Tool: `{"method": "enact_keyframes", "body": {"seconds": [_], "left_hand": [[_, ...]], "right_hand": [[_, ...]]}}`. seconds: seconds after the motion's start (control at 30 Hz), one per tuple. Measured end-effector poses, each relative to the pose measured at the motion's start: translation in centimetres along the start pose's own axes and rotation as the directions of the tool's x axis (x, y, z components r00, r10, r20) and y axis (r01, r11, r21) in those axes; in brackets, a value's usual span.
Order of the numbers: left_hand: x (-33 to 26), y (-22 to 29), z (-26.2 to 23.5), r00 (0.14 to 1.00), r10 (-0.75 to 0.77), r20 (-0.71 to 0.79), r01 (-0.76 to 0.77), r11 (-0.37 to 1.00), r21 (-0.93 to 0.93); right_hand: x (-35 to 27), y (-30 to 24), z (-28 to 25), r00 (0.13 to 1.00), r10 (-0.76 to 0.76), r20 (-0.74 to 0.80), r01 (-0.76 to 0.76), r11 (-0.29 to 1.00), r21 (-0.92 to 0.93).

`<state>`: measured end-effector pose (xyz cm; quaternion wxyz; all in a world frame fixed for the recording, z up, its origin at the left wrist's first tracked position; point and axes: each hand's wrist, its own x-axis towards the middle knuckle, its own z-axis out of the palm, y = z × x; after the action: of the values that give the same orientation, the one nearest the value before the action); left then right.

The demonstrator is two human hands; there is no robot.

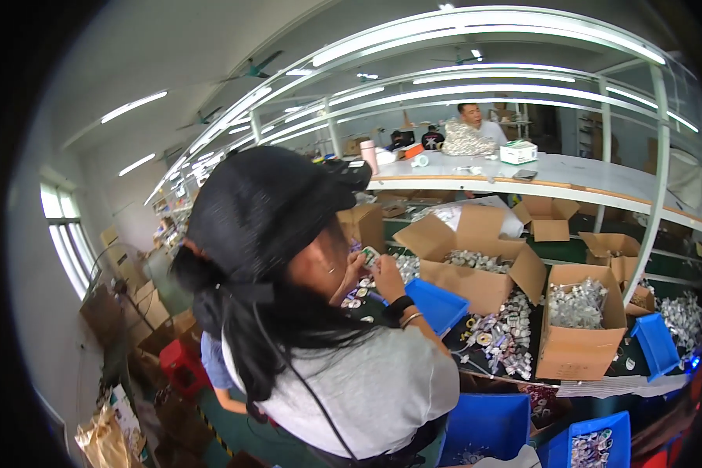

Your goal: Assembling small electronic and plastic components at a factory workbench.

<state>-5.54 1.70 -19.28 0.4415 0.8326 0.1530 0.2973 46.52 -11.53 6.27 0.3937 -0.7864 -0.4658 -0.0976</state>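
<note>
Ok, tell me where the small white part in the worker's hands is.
In the head view, the small white part sits just left of centre, pinched between a nearby worker's two raised hands, above the blue tray and left of the open cardboard box.

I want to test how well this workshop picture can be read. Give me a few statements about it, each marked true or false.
1. A co-worker in a black cap holds a small part up in both hands. True.
2. The tall cardboard box at the right is empty. False: it is heaped with small pale parts.
3. A blue tray lies on the bench just beyond the co-worker's wrist. True.
4. The upper shelf carries nothing. False: a white and green carton and other small things stand on it.
5. The camera wearer's own hands work at the bench. False: neither of them shows in the picture.
</note>
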Motion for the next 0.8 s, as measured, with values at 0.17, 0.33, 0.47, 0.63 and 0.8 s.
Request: {"method": "enact_keyframes", "body": {"seconds": [0.17,0.33,0.47,0.63,0.8], "left_hand": [[4.1,5.8,-0.5,0.785,-0.603,0.142,0.546,0.565,-0.619],[4.9,5.1,-2.5,0.779,-0.591,0.21,0.583,0.559,-0.59],[4.1,0.4,-4.2,0.741,-0.636,0.214,0.617,0.522,-0.589],[-1.3,-8.8,-10.1,0.99,-0.091,0.104,0.097,0.994,-0.051],[-1.6,-7.7,-10.8,0.717,-0.654,0.239,0.633,0.468,-0.617]], "right_hand": [[-0.8,6.3,6.5,0.802,0.105,-0.588,-0.084,0.994,0.063],[-1.8,10.4,8.3,0.718,0.379,-0.584,-0.138,0.899,0.415],[-5.3,10.4,7.3,0.707,0.336,-0.623,-0.053,0.903,0.427],[-5.3,3.7,7.9,0.708,0.361,-0.607,-0.166,0.92,0.354],[-7.2,4.4,7.0,0.674,0.395,-0.625,-0.312,0.918,0.243]]}}
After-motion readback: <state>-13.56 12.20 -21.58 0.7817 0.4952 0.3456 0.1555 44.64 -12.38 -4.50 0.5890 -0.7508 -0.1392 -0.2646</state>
